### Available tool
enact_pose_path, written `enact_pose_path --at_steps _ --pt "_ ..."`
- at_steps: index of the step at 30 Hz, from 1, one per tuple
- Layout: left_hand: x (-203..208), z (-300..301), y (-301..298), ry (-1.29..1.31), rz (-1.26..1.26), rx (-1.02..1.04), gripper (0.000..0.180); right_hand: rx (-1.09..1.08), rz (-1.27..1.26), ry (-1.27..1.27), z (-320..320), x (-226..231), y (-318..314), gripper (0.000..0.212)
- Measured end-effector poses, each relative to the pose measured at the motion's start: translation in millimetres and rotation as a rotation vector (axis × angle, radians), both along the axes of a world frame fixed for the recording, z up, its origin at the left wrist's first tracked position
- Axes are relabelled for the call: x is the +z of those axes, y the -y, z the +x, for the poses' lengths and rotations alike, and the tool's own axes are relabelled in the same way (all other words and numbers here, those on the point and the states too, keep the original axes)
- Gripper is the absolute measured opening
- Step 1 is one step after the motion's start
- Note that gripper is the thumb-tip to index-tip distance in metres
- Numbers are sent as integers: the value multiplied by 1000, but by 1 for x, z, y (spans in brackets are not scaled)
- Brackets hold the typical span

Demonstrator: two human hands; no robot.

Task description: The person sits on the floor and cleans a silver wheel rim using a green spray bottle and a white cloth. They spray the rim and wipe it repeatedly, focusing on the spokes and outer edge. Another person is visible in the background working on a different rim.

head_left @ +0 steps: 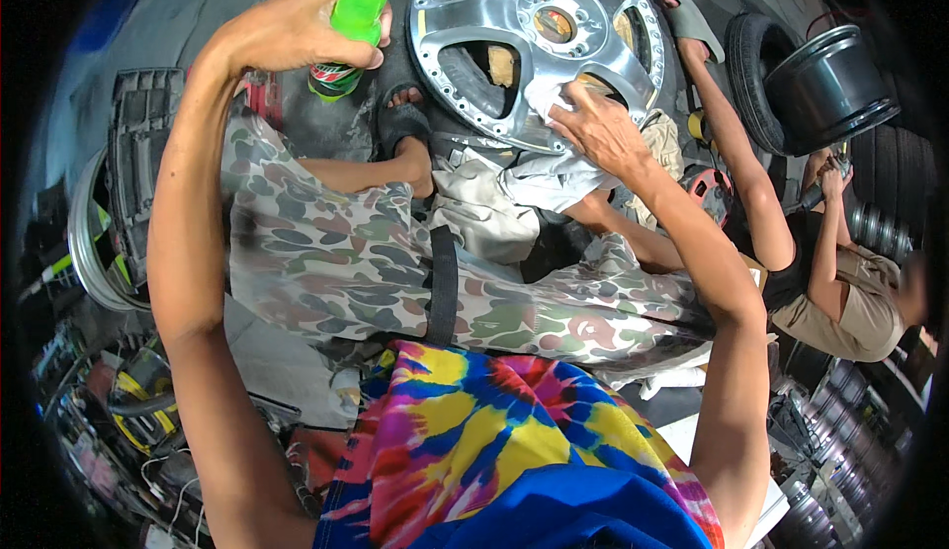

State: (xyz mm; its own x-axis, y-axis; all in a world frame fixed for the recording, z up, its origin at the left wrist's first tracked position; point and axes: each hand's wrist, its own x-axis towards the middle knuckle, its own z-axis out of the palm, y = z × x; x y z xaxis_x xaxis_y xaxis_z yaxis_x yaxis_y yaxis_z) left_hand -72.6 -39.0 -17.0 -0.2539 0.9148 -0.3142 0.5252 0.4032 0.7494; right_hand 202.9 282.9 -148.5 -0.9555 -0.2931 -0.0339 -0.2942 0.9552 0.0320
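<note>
My left hand (297, 27) is wrapped round a green plastic bottle (362, 3) with a black cap, held tilted at the upper left. In front of me a polished silver wheel rim (473, 23) lies on its side, with small holes all round its lip. My right hand (605, 132) presses a white cloth (545, 97) against the near part of the rim, between two spokes; some fingertips are hidden by the cloth. Just below the rim, more white and beige rags (484, 208) are bunched between my legs.
A co-worker (830, 272) sits at the right, hands round a tool, one leg stretched toward the rim. Beyond that leg are a black tyre (756, 80) and a dark wheel barrel (828, 89). A grey crate (143, 168) and another rim (94, 238) stand at the left.
</note>
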Motion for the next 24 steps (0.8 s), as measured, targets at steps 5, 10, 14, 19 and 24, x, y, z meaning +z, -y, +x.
enact_pose_path --at_steps 5,10,14,19,24 --pt "4 2 -1 90 4 46 32 30 29 14 12 -7 -17 20" --pt "2 -9 2 98 2 40 32 79 -28 -68 6 -13 -8 18" --pt "-9 -31 23 108 -2 97 30 -12 45 102 20 -4 -15 18" --pt "-52 -71 65 143 10 221 30 71 -68 -35 0 2 7 20" --pt "-90 -69 88 208 57 287 30 -125 -206 8 12 33 -8 29"
